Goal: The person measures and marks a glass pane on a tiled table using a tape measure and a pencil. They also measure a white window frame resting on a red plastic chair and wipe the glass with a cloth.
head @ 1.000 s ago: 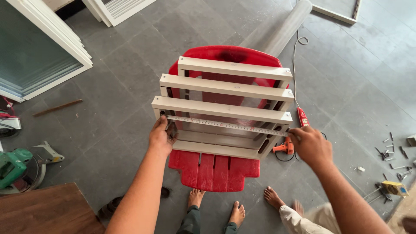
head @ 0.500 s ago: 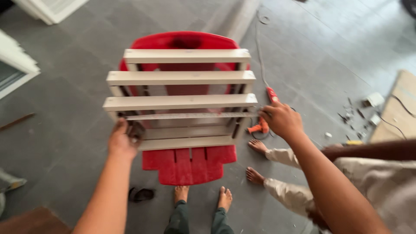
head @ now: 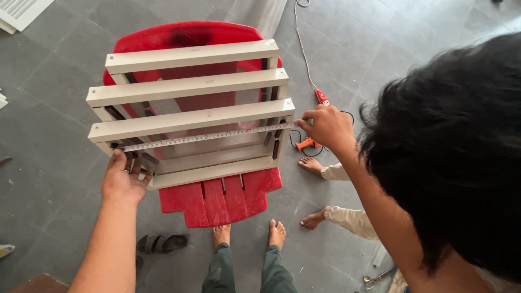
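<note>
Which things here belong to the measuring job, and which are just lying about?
In use: tape measure, slatted frame, red chair, left hand, co-worker's hand.
Lying about: orange power tool, sandals, white panels.

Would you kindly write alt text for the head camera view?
A left hand and a co-worker's hand stretch a measuring tape across a pale slatted frame lying on a red plastic chair, seen from above over a grey floor.
</note>
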